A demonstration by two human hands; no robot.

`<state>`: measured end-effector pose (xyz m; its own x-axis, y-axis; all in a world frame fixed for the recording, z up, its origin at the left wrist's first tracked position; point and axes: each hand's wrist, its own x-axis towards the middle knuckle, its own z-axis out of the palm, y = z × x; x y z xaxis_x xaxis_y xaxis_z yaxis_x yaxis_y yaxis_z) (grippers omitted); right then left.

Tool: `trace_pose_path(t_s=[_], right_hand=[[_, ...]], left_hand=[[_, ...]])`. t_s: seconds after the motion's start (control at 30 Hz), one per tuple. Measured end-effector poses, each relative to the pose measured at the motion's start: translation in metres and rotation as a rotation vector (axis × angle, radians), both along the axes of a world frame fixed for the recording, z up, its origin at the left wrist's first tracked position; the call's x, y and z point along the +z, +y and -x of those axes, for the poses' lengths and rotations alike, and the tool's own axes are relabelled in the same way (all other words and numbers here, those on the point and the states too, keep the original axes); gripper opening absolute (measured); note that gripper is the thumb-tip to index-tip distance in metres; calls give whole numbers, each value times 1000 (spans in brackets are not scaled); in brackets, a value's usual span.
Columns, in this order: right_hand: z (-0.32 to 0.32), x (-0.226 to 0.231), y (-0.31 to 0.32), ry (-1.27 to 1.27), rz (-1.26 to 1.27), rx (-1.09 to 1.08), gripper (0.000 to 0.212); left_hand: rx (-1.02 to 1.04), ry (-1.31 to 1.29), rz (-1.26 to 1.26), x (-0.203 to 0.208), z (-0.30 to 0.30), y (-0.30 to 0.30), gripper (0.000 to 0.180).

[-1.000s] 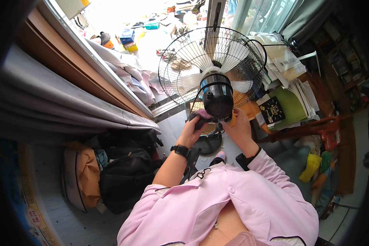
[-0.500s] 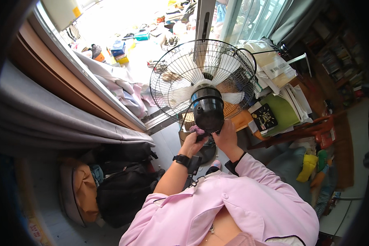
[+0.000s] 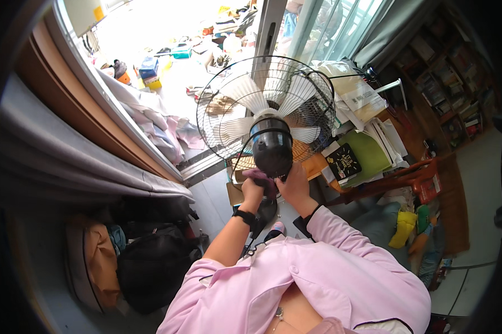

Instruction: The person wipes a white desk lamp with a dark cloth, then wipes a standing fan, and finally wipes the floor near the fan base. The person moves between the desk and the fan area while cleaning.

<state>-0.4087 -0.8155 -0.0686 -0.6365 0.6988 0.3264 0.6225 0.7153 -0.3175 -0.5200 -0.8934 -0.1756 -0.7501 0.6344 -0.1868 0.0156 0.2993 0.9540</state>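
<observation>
A standing fan [image 3: 271, 147] is right before me, its black motor housing toward me and its white blades inside a round wire cage on the far side. My left hand [image 3: 252, 193] is closed on a crumpled purple cloth [image 3: 260, 179] at the lower left of the housing. On the housing's lower right edge rests my right hand [image 3: 294, 188], its fingers curled against the fan's underside; the fingertips are partly hidden. The fan's stand shows dimly below, between my wrists.
A sliding door frame [image 3: 198, 167] opens on a bright cluttered area beyond. At right is a table with papers and a green folder [image 3: 368, 153], next to a wooden chair [image 3: 410, 181]. Black bags [image 3: 156, 267] and a grey curtain [image 3: 95, 167] are on the left.
My left hand and the purple cloth have turned and shifted up beside the motor housing, showing more cloth. The whole view has shifted slightly; my right hand stays on the fan.
</observation>
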Motion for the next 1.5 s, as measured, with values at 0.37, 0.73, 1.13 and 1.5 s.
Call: trace_pose_path(t_s=[0.37, 0.73, 1.13, 1.5], right_hand=[[-7, -3, 2, 58, 5, 84, 55], [-22, -13, 12, -39, 29, 115, 75], [-18, -6, 9, -109, -37, 160, 61], [-20, -3, 8, -61, -63, 199, 49]], left_hand=[[27, -1118, -429, 35, 5, -17, 25], [348, -335, -857, 135, 79, -110, 27], [309, -238, -488, -12, 102, -32, 50], [513, -800, -946, 31, 98, -33, 40]])
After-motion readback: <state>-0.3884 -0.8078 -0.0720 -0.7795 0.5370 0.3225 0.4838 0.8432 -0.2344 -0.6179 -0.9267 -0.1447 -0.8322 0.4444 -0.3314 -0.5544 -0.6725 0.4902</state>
